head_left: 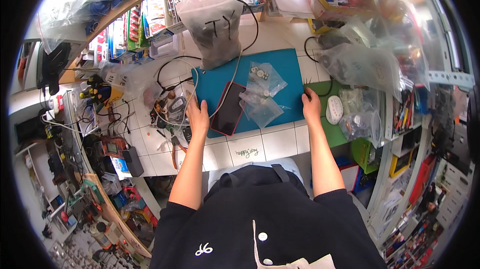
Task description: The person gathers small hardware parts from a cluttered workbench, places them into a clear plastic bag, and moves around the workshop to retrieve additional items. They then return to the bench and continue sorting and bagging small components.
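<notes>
A blue work mat [285, 69] lies on the white-tiled bench in front of me. At its left edge is my left hand [198, 118], thumb over the mat and fingers along the side. My right hand [311, 106] pinches the opposite edge, its fingertips partly hidden. Between them rests a dark phone with a red rim [228, 109], a pale cable [233, 80] running across it. Beside the phone lie small clear plastic bags, one with small round parts [259, 73] and another [263, 112] nearer me.
Behind the mat stands a bulging plastic bag [212, 29] with black marker writing. Tangled cables and small parts [172, 106] lie on the left. To the right are a green mat [327, 131], a white oval power strip [334, 109] and more filled bags [360, 66].
</notes>
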`<state>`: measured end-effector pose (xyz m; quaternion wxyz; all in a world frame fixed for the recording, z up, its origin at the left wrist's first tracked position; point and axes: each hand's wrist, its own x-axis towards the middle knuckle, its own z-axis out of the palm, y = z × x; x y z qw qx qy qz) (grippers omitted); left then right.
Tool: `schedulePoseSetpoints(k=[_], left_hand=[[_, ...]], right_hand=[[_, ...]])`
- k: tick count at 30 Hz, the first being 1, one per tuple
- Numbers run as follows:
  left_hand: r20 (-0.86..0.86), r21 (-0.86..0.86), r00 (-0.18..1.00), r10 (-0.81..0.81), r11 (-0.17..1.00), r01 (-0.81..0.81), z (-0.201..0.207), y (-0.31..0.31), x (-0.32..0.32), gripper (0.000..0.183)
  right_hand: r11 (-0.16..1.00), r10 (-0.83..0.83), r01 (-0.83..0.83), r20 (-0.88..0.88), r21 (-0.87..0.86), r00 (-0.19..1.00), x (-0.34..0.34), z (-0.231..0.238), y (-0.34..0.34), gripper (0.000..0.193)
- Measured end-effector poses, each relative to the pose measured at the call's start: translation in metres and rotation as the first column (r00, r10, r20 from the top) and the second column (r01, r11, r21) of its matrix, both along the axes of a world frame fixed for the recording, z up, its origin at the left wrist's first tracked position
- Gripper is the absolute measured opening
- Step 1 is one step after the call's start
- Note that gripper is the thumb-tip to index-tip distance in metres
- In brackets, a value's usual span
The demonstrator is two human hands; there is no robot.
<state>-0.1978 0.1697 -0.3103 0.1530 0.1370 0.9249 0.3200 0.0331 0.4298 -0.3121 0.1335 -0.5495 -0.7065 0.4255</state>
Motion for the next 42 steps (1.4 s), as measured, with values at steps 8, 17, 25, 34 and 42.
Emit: schedulePoseSetpoints(k=[8, 17, 25, 34, 42], left_hand=[[0.291, 0.044, 0.909, 0.299, 0.945, -0.325, -0.017, 0.012, -0.011, 0.046], [0.513, 0.21, 0.807, 0.293, 0.869, -0.448, 0.003, 0.047, 0.015, 0.042], [0.471, 0.142, 0.852, 0.229, 0.934, -0.329, -0.005, 0.05, 0.027, 0.048], [-0.048, 0.6, 0.991, 0.126, 0.797, -0.072, 0.086, 0.157, -0.084, 0.047], [0.227, 0.859, 0.957, 0.179, 0.427, -0.283, 0.109, 0.156, -0.081, 0.01]], right_hand=[[0.944, 0.083, -0.092, -0.044, -0.316, 0.996, -0.007, 0.0, 0.023, 0.045], [0.787, -0.065, -0.059, -0.178, -0.615, 0.982, 0.005, 0.038, 0.061, 0.038], [0.863, -0.069, 0.038, -0.044, -0.504, 0.997, 0.023, 0.031, 0.079, 0.035], [0.97, 0.24, -0.23, 0.181, -0.077, 0.954, 0.028, 0.024, 0.059, 0.049], [0.963, 0.268, -0.268, 0.036, 0.023, 0.963, 0.04, 0.062, -0.006, 0.013]])
